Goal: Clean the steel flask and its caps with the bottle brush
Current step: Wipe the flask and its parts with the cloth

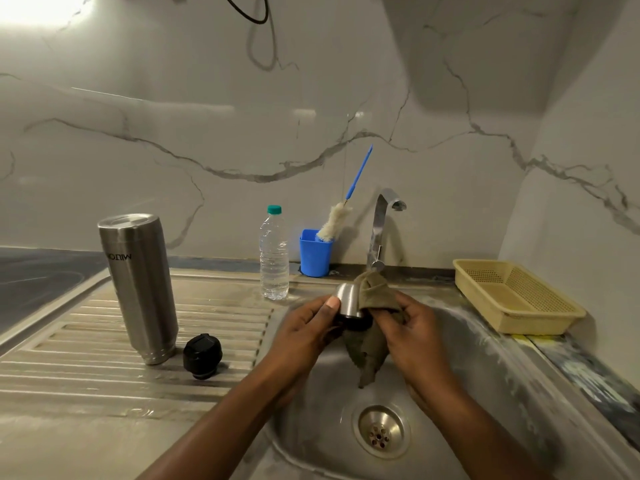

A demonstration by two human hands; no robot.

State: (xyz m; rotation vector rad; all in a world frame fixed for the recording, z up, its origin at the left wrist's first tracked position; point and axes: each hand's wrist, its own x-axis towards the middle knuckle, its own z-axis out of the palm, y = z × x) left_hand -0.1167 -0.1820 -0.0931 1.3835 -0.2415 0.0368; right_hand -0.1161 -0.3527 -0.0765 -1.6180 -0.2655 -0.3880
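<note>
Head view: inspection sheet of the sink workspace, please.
Surface: steel sink with ribbed drainboard.
Job's things: steel flask stands inverted on drainboard; black cap beside it; steel cap over basin; bottle brush in blue cup.
Clutter: water bottle, yellow basket.
Hands: left hand holds steel cap; right hand grips olive cloth against it.
Cables: black cable loop high on wall.
Surroundings: marble-look wall; tap, no water seen.

My steel flask (138, 289) stands inverted, with the black cap (202, 356) just beside it. I hold the steel cap (348, 301). The blue-handled bottle brush (341, 213) leans behind.
</note>
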